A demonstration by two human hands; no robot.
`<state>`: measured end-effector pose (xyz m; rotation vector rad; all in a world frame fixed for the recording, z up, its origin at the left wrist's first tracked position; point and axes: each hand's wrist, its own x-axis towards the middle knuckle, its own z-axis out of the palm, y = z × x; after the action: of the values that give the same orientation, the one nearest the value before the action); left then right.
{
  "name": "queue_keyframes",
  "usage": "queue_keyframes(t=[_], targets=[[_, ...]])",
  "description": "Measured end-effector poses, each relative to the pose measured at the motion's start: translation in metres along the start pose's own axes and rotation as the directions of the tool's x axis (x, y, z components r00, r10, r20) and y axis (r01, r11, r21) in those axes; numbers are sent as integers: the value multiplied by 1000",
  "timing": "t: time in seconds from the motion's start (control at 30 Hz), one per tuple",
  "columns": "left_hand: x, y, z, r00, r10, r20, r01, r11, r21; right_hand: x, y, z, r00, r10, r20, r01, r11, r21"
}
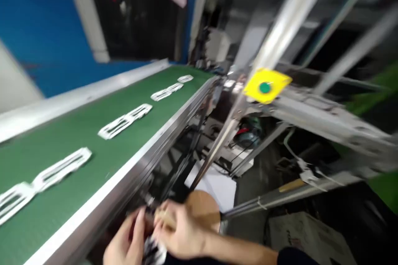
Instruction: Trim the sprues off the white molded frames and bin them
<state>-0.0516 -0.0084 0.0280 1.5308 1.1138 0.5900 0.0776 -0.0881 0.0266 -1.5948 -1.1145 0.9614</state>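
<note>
My left hand [127, 240] is low in the head view, beside the conveyor, its thumb and fingers curled in around a white plastic part [154, 252]. That part is blurred, partly hidden by both hands, and has dark gaps in it. Just to its right, my right hand [183, 232] is closed on a small tan piece [168, 218] whose kind I cannot make out. The two hands almost touch. On the green conveyor belt [124, 157] to the left lie several white slotted plastic parts [126, 121] in a row, some joined end to end.
A metal rail [137, 159] edges the belt on my side. A slanting metal post [248, 87] carries a yellow tag with a green button [265, 87]. Below are a round tan stool top [203, 209], a white sheet [217, 186] and a carton [311, 240]. A blue machine [46, 29] stands behind the belt.
</note>
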Motion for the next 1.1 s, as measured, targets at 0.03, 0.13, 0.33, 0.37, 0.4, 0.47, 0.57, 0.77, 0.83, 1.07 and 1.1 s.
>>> queue_keyframes(t=[0.03, 0.13, 0.33, 0.37, 0.4, 0.47, 0.57, 0.77, 0.83, 1.07, 1.1], targets=[[-2, -12, -4, 999, -26, -20, 26, 1000, -9, -3, 0, 0, 999, 1, -40, 0, 1000, 13], [-15, -38, -19, 988, -151, -19, 143, 966, -216, 1, 6, -6, 994, -1, -107, 11, 995, 94], [-51, -56, -24, 953, -274, 130, 285, 665, -690, 10, 26, -8, 996, 91, 13, -92, 962, 259], [-53, -58, -21, 958, -259, 120, 266, 653, -709, 11, 28, -5, 995, 94, 26, -98, 958, 269], [-55, -61, -19, 963, -245, 111, 248, 649, -719, 11, 28, -3, 994, 99, 37, -105, 954, 282], [-56, -65, -14, 966, -242, 91, 230, 644, -730, 13, 27, 1, 992, 112, 59, -125, 939, 320], [-57, -69, -10, 957, -280, 72, 237, 615, -752, 16, 25, 3, 988, 118, 101, -147, 913, 380], [-60, -64, -7, 930, -366, 43, 253, 548, -797, 15, 30, -2, 978, 114, 177, -180, 891, 417], [-59, -62, -5, 925, -380, 22, 240, 537, -809, 13, 32, -4, 978, 98, 184, -168, 895, 413], [-58, -60, 4, 899, -435, -53, 198, 511, -837, 9, 33, -5, 973, 93, 211, -171, 904, 391], [-58, -60, 5, 896, -439, -62, 193, 512, -837, 9, 32, -5, 973, 100, 210, -177, 906, 385]])
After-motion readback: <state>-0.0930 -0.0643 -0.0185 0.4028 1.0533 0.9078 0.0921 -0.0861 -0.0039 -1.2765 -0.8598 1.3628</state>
